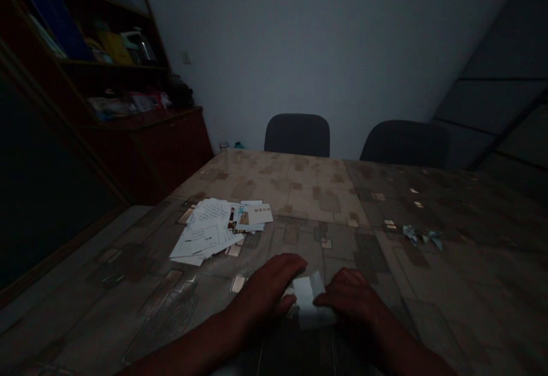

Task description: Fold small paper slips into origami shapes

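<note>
A small piece of white paper (305, 299) with a fold or crease lies at the near edge of the table, between my hands. My left hand (274, 284) rests at its left side, fingers bent and closed round that edge. On the other side, my right hand (349, 296) pinches the paper's right part between thumb and fingers. Dim light hides the details of the fingertips and of what lies beneath the paper.
A spread of printed papers (205, 236) lies left of centre on the patterned table (274, 173). Folded paper pieces (422, 235) sit at the right. Two dark chairs (297, 134) stand beyond the far edge; a shelf cabinet (166, 142) is at the left.
</note>
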### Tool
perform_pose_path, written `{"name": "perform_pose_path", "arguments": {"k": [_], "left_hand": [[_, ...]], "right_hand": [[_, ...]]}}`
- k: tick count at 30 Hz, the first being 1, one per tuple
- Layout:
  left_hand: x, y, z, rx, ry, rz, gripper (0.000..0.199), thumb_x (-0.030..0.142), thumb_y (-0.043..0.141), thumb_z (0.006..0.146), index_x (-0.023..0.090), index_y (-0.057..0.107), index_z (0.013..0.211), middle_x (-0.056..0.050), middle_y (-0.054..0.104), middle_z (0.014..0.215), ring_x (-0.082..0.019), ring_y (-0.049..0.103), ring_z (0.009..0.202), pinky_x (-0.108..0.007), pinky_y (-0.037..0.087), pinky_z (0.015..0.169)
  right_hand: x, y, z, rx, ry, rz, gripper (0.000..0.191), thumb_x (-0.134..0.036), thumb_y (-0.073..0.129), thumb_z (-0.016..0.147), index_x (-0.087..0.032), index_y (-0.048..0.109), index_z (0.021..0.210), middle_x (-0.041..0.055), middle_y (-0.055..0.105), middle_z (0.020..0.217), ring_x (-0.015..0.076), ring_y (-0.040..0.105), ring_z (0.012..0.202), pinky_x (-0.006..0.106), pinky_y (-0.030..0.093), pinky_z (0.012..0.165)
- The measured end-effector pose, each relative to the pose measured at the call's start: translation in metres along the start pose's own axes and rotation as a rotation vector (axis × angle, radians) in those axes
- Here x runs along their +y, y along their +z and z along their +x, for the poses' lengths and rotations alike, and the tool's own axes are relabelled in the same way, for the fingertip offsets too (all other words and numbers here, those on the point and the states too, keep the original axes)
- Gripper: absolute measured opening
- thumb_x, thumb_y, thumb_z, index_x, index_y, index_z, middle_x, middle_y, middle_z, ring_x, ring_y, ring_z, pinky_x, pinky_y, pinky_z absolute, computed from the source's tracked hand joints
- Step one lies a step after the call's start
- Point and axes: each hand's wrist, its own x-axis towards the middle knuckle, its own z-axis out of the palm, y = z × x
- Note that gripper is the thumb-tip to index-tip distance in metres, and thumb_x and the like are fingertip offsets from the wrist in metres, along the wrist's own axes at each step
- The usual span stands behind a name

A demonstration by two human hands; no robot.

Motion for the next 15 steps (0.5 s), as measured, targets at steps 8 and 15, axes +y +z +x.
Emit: {"name": "perform_pose_path", "arguments": {"k": [8, 15], "left_hand": [[0.008, 0.003, -0.002, -0.077, 0.189, 0.213, 0.046, 0.018, 0.069, 0.072, 0.022, 0.053, 0.114, -0.006, 0.059, 0.119, -0.025, 0.053, 0.103, -0.037, 0.038, 0.082], [0.014, 0.018, -0.002, -0.051, 0.222, 0.339, 0.05, 0.055, 0.076, 0.068, 0.02, 0.058, 0.098, -0.004, 0.063, 0.1, -0.023, 0.052, 0.088, -0.037, 0.032, 0.075]], "right_hand": [[0.008, 0.0, -0.009, 0.028, 0.117, 0.119, 0.018, -0.035, 0.057, 0.094, -0.024, 0.071, 0.094, 0.0038, 0.064, 0.079, 0.0198, 0.058, 0.077, 0.031, 0.042, 0.066], [0.008, 0.007, -0.012, 0.069, 0.099, 0.152, 0.024, -0.039, 0.053, 0.096, -0.023, 0.071, 0.092, 0.0031, 0.064, 0.074, 0.0191, 0.059, 0.073, 0.032, 0.041, 0.067]]}}
